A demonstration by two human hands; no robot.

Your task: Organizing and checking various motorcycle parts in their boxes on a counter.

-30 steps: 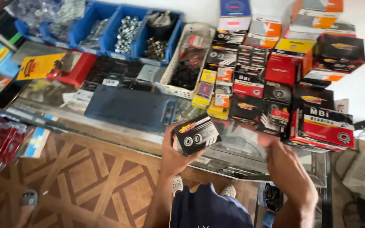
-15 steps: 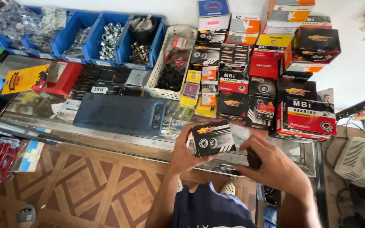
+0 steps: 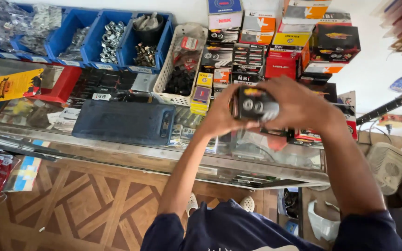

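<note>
Both hands meet around a small black box (image 3: 256, 103) held above the glass-topped bench (image 3: 238, 160). The left hand (image 3: 222, 114) grips the box from its 9 o'clock side, fingers curled over the top edge and thumb below. The right hand (image 3: 298, 104) is wrapped around the box from 3 o'clock, its fingers closed over the far end so that much of the box is hidden; the back of this hand faces the camera. Neither hand is spread open: both are clamped on the box.

The box is dark, with an orange and yellow strip along its top and two round pictures of ring-shaped parts on the face turned to the camera. It is tilted slightly and is a little blurred, so finer detail cannot be told. It does not touch the bench.

At 12 o'clock from the box stands a stack of similar cartons (image 3: 275, 51) in black, red, orange and white. At 9 o'clock lies a flat dark blue case (image 3: 124, 122) on the glass. At 10 o'clock a white plastic basket (image 3: 175, 69) holds dark small parts, and beyond it, at 10 to 11 o'clock, blue bins (image 3: 94, 42) hold nuts and bolts. A white fan (image 3: 387, 167) sits on the floor at 4 o'clock.
</note>
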